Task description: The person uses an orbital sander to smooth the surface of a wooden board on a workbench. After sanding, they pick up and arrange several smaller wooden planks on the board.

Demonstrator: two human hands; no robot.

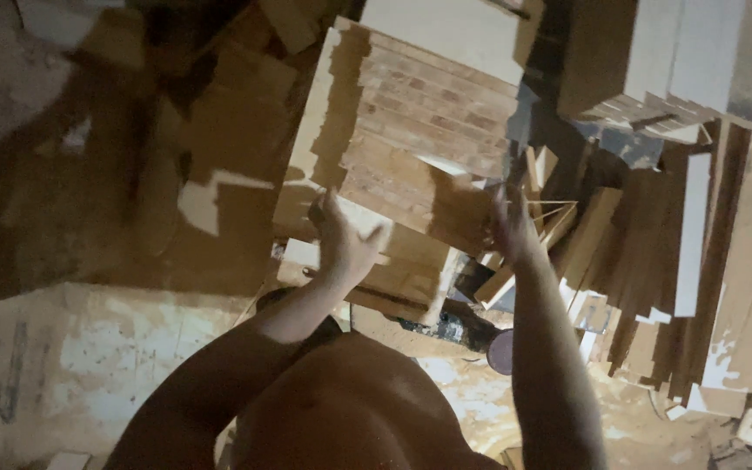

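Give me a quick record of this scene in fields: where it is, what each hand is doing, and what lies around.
Setting: dim workshop, seen from above
Left hand: pressed against the near left edge of a stack of wooden boards
Right hand: fingers spread at the stack's right edge
Grip: hands flank the stack; whether it is lifted cannot be told
Right side: heaps of wooden slats and offcuts
Below: pale, dusty floor
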